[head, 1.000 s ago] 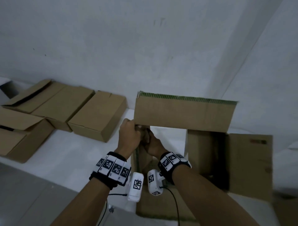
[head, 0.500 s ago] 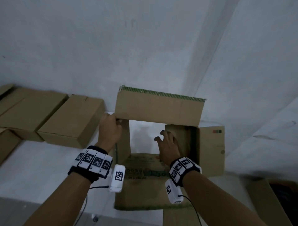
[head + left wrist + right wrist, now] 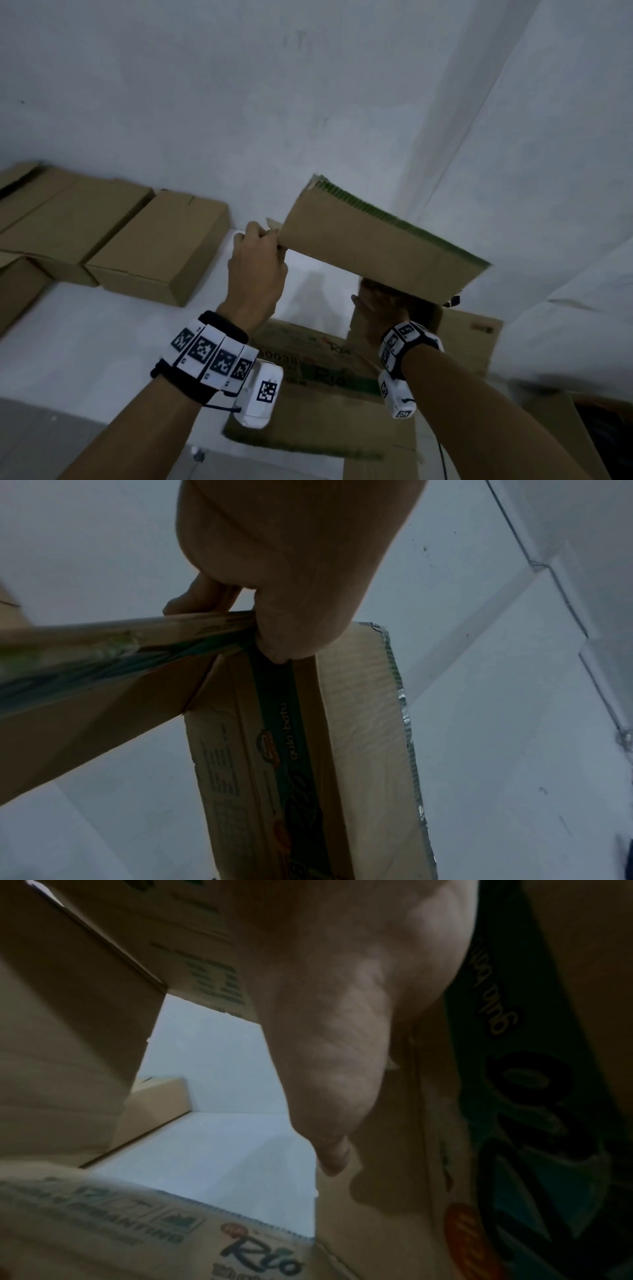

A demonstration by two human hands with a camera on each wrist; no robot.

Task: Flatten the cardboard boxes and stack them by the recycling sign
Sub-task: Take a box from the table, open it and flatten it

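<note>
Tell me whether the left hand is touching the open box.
Touching. The left wrist view shows the left hand pinching a corner of the open box.

Your left hand [image 3: 257, 270] sits at about 10 o'clock from your right, raised, with the back of it toward you; the thumb and curled fingers [image 3: 192, 599] pinch the corner of the cardboard box [image 3: 376, 250]. Your right hand [image 3: 383, 308] reaches forward at 2 o'clock from its wrist, tucked under the box's raised flap, palm laid against the inner wall with the thumb extended. Both forearms run up from the lower edge, each wrist wearing a marker band.
</note>
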